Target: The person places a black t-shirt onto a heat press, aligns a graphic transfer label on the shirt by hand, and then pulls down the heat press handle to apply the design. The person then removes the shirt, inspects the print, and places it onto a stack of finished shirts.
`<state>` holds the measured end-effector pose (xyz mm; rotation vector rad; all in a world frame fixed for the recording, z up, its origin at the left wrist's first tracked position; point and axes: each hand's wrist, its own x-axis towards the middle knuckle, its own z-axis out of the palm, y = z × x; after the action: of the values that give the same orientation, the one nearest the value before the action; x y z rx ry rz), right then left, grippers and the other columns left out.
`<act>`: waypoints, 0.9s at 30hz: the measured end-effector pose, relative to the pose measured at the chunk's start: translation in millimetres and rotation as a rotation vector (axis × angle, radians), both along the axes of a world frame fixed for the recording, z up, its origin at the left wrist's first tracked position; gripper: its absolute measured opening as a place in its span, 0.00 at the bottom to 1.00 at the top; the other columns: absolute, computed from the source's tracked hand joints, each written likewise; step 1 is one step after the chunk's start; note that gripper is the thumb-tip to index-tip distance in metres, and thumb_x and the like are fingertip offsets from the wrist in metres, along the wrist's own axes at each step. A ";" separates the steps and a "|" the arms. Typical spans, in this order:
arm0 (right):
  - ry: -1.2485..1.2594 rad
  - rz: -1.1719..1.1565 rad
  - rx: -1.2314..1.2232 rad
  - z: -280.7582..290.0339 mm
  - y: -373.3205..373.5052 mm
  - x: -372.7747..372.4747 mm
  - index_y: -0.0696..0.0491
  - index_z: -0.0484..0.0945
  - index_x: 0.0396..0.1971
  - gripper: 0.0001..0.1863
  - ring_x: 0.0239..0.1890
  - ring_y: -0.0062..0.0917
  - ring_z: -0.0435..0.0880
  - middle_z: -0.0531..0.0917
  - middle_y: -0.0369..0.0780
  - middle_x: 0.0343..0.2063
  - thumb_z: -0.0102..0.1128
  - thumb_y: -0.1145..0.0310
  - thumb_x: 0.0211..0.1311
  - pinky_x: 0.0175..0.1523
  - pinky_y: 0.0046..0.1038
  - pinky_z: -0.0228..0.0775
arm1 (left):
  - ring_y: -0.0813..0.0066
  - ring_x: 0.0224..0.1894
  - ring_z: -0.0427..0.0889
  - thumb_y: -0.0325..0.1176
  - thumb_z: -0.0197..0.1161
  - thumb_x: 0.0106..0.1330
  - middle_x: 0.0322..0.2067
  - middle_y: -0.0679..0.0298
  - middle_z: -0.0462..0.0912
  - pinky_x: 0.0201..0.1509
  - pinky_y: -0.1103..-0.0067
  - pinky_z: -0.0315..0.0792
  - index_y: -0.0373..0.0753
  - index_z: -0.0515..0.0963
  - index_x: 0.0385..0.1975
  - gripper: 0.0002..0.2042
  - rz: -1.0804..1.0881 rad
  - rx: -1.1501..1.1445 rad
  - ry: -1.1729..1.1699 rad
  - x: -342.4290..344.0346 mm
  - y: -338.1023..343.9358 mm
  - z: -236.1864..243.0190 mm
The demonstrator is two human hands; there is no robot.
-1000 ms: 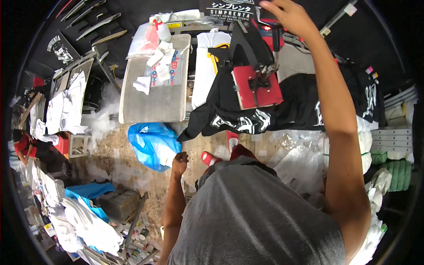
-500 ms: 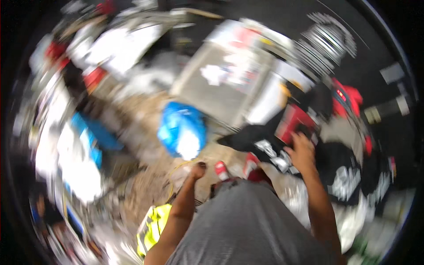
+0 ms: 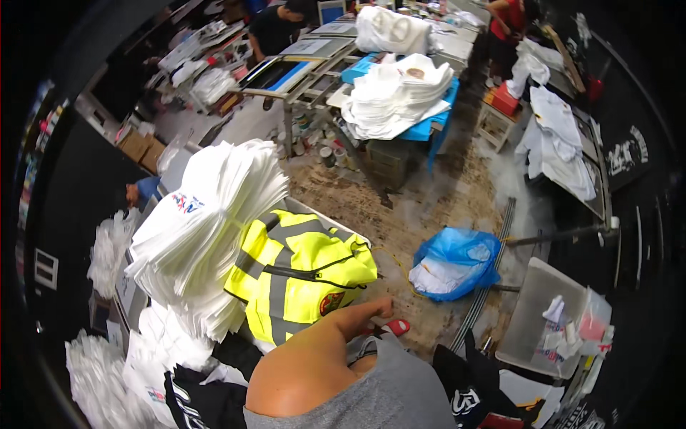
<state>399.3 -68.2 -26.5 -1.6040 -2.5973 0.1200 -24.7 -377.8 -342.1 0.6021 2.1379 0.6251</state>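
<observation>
My left hand [image 3: 384, 307] hangs in front of my body, its fingers curled in and nothing visible in them. Close beside it, a bright yellow safety vest [image 3: 291, 262] with grey bands and a dark zip lies in a heap. A tall stack of white T-shirts [image 3: 207, 229] leans against the vest on its left side. Beyond the hand, on the floor to the right, sits a blue plastic bag [image 3: 464, 250] with white cloth inside. My right hand is out of view.
A table holds another pile of white T-shirts [image 3: 400, 93]. At the right stands a grey translucent bin [image 3: 525, 314] near metal rails [image 3: 479, 293] on the stained floor. Black printed cloth [image 3: 464, 379] lies by my right side. People [image 3: 282, 28] are in the background.
My view has swung left, bringing the vest and white stack to the middle and the blue bag to the right. My right hand, earlier over a dark red item, has left view.
</observation>
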 end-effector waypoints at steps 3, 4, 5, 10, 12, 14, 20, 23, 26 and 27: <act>-0.024 0.096 0.035 -6.6 21.4 -3.7 0.55 0.70 0.59 0.39 0.58 0.52 0.72 0.72 0.56 0.57 0.69 0.44 0.53 0.59 0.49 0.68 | 0.47 0.41 0.84 0.37 0.56 0.55 0.39 0.44 0.84 0.47 0.61 0.77 0.31 0.84 0.36 0.17 -0.711 -0.310 -0.067 42.0 -85.6 -152.3; -0.035 0.094 0.077 -18.4 22.4 6.2 0.56 0.71 0.58 0.39 0.57 0.52 0.73 0.73 0.56 0.55 0.70 0.45 0.52 0.59 0.49 0.68 | 0.47 0.41 0.84 0.37 0.56 0.55 0.39 0.44 0.84 0.47 0.61 0.77 0.31 0.84 0.36 0.17 -0.657 -0.356 -0.123 51.3 -92.6 -155.4; -0.045 0.079 0.112 -27.4 20.0 17.7 0.57 0.71 0.57 0.39 0.55 0.52 0.74 0.74 0.55 0.53 0.70 0.46 0.51 0.59 0.48 0.68 | 0.47 0.41 0.84 0.37 0.56 0.55 0.39 0.44 0.84 0.47 0.61 0.77 0.31 0.84 0.36 0.17 -0.630 -0.394 -0.170 56.1 -99.0 -147.8; 0.071 0.180 0.222 -109.8 69.3 96.9 0.56 0.72 0.55 0.35 0.53 0.53 0.74 0.74 0.53 0.50 0.69 0.49 0.53 0.57 0.49 0.68 | 0.48 0.42 0.84 0.37 0.55 0.55 0.39 0.44 0.84 0.47 0.61 0.77 0.31 0.84 0.36 0.17 -0.620 -0.385 -0.155 47.1 -92.1 -134.6; 0.033 0.224 0.257 -95.6 79.8 90.1 0.56 0.72 0.55 0.36 0.53 0.53 0.74 0.74 0.53 0.50 0.70 0.49 0.52 0.57 0.49 0.68 | 0.48 0.43 0.84 0.37 0.55 0.55 0.40 0.44 0.84 0.48 0.61 0.77 0.31 0.84 0.36 0.18 -0.633 -0.336 -0.115 42.1 -71.1 -136.4; 0.028 0.226 0.269 -103.9 81.1 95.5 0.56 0.72 0.55 0.36 0.53 0.52 0.74 0.74 0.53 0.50 0.70 0.48 0.51 0.57 0.49 0.68 | 0.48 0.43 0.84 0.38 0.55 0.55 0.40 0.44 0.84 0.48 0.61 0.77 0.31 0.84 0.37 0.18 -0.731 -0.339 -0.007 19.8 -49.0 -144.2; -0.099 0.042 0.200 -33.3 -4.3 28.1 0.55 0.73 0.54 0.37 0.52 0.51 0.75 0.75 0.52 0.49 0.72 0.46 0.49 0.56 0.49 0.69 | 0.49 0.46 0.84 0.38 0.56 0.54 0.41 0.45 0.84 0.50 0.62 0.77 0.32 0.84 0.38 0.19 -0.151 -0.175 0.020 -27.4 1.9 -45.9; -0.106 0.034 0.204 -11.5 -2.4 6.4 0.54 0.73 0.54 0.37 0.52 0.50 0.75 0.75 0.51 0.49 0.72 0.46 0.48 0.55 0.49 0.69 | 0.49 0.47 0.83 0.37 0.56 0.53 0.43 0.44 0.84 0.50 0.63 0.77 0.32 0.84 0.39 0.19 -0.098 -0.182 -0.012 -20.1 -5.8 -41.8; -0.072 0.083 0.207 -21.5 10.6 2.1 0.53 0.73 0.54 0.38 0.52 0.50 0.75 0.76 0.50 0.49 0.73 0.45 0.47 0.55 0.49 0.69 | 0.48 0.47 0.83 0.35 0.56 0.53 0.43 0.44 0.83 0.49 0.62 0.77 0.33 0.84 0.37 0.17 -0.344 -0.230 0.030 -15.8 -24.2 -42.2; 0.033 0.162 0.351 -104.9 67.5 88.2 0.53 0.74 0.54 0.38 0.52 0.50 0.75 0.76 0.50 0.49 0.73 0.45 0.47 0.55 0.49 0.69 | 0.48 0.46 0.83 0.35 0.56 0.52 0.43 0.44 0.84 0.48 0.62 0.77 0.33 0.85 0.37 0.17 -0.380 -0.236 0.016 -12.7 -25.6 -43.9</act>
<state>487.5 -0.7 -131.4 -1.2627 -2.5408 -0.2814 -37.4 -403.4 -386.0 0.8525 1.9993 0.1572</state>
